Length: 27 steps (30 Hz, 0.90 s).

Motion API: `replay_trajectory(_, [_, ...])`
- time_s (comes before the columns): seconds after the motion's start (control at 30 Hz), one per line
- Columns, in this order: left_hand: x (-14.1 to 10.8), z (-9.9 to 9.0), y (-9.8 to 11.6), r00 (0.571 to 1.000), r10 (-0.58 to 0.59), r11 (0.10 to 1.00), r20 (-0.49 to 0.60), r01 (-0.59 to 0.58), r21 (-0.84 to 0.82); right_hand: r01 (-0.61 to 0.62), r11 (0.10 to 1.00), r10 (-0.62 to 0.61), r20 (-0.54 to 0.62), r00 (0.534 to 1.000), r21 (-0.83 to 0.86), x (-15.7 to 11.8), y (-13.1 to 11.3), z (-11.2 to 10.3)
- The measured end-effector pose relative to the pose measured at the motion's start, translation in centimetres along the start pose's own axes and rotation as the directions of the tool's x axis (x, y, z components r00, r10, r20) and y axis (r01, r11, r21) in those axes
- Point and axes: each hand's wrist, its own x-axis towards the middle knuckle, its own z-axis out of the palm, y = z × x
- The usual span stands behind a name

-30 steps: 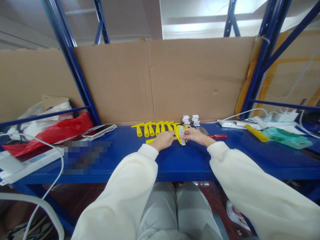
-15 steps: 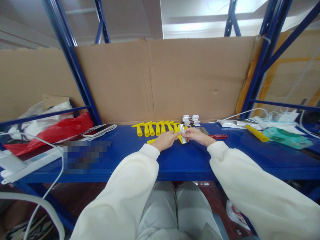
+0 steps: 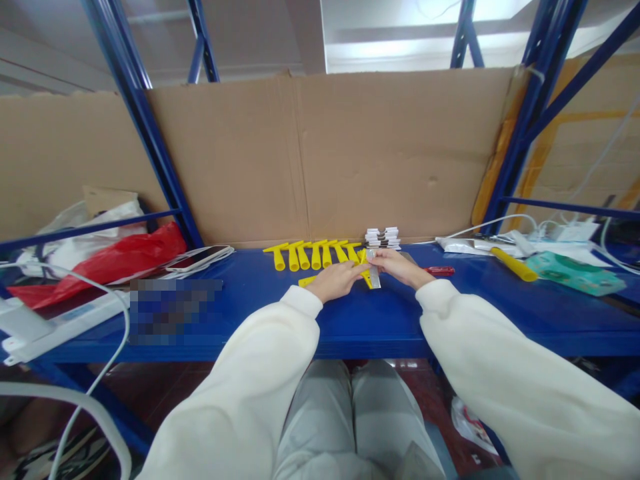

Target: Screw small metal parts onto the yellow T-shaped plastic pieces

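Note:
My left hand point(image 3: 336, 281) is closed round a yellow T-shaped plastic handle point(image 3: 305, 282); its grip end sticks out left of the hand and its wide head points right. A flat silver strip point(image 3: 375, 277) lies along that head, pinched in the closed fingers of my right hand point(image 3: 396, 267). Whether the strip sits in the head or only against it, I cannot tell. Behind my hands stands a row of several yellow T-shaped handles point(image 3: 315, 255). White-and-dark stacked strips point(image 3: 383, 238) are at the back, just beyond my right hand.
A red-handled tool point(image 3: 440, 271) lies right of my right hand. Farther right are a yellow tube-like piece point(image 3: 515, 265) and a green packet point(image 3: 575, 272). At left are a phone point(image 3: 206, 259), a red bag point(image 3: 135, 255) and a power strip point(image 3: 75, 327). Cardboard point(image 3: 375, 153) backs the blue table point(image 3: 280, 327).
The silver strip and both hands have shifted slightly right. More of the yellow head now shows beside the strip. My right fingers have moved up toward the strip's far end.

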Motion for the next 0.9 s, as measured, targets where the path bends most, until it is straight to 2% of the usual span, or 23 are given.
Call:
replay_trajectory(0.3, [0.1, 0.0, 0.0, 0.999, -0.020, 1.000, 0.026, 0.019, 0.020, -0.011, 0.999, 0.010, 0.044, 0.999, 0.035, 0.1, 0.3, -0.1])
replay_trajectory(0.57, [0.0, 0.1, -0.2, 1.000, -0.010, 1.000, 0.022, 0.010, 0.009, 0.034, 0.999, -0.035, 0.010, 0.999, 0.034, 0.0, 0.1, 0.1])
replay_trajectory(0.73, [0.1, 0.0, -0.1, 0.999, -0.030, 0.999, 0.032, 0.030, -0.013, 0.025, 1.000, -0.024, 0.075, 0.997, -0.012, -0.1, 0.0, -0.2])
replay_trajectory(0.8, [0.2, 0.0, -0.3, 0.998, -0.059, 0.998, 0.018, 0.059, -0.029, 0.005, 0.999, -0.004, 0.024, 1.000, -0.054, 0.3, 0.1, -0.8])
replay_trajectory(0.9, [0.2, 0.0, -1.1, 0.990, -0.135, 0.989, -0.026, 0.134, -0.065, -0.037, 0.951, -0.034, -0.224, 0.974, -0.306, 1.1, 0.3, -2.2])
